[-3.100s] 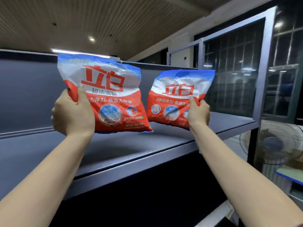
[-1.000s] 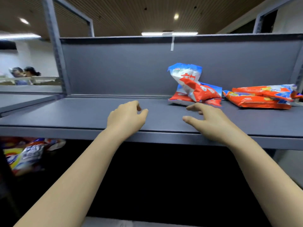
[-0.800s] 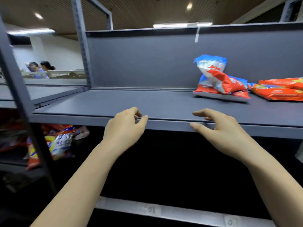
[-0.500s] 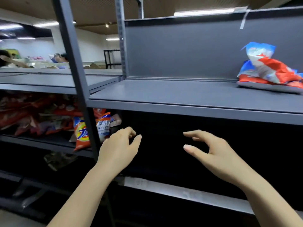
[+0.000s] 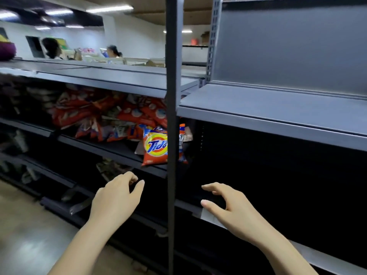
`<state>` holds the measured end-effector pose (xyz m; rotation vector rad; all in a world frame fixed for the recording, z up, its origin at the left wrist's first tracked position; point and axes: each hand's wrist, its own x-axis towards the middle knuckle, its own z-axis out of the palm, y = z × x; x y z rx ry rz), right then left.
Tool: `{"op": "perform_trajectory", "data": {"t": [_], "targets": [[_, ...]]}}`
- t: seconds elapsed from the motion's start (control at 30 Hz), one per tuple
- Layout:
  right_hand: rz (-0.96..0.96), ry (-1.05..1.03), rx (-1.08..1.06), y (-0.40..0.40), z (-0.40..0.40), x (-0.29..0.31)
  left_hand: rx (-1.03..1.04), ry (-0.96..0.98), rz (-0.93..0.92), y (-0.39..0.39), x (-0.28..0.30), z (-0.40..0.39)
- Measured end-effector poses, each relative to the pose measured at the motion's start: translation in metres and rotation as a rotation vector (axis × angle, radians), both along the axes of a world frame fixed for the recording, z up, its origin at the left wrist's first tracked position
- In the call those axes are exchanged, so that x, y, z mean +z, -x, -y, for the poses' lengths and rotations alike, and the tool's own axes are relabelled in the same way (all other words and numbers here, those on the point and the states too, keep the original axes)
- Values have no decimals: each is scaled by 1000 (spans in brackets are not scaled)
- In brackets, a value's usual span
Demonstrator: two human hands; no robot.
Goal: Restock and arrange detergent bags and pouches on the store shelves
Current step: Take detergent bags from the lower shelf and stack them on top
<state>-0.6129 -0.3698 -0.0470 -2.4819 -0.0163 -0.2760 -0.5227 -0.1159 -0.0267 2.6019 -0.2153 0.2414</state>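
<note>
Both hands are empty with fingers loosely spread, the left hand [image 5: 117, 197] at about 7 o'clock and the right hand [image 5: 228, 205] at 5 o'clock, hovering low in front of the shelving. The Tide bag [image 5: 155, 148] leans at the shelf edge near centre, half behind the upright post [image 5: 171, 135]; grabbing carelessly could probably tip it off. The red pile of bags [image 5: 103, 116] at 10 o'clock is too blurry to count.

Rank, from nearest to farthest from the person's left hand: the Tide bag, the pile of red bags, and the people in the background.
From the left hand:
1. Tide bag, just above, beside the upright post.
2. Pile of red bags, farther back on the same shelf, to the left.
3. People in the background, beyond the shelving.
</note>
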Motion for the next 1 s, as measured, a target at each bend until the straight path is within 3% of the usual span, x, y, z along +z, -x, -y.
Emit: {"op": "perform_trajectory", "data": {"t": [0.37,1.0], "targets": [[-65,-20,97,-118,-75,-27,45,-44,-39,-118,-22,-60],[-81,-75,-125,-292,-130,-30,-92,32,-134,-322,-15,-95]]}}
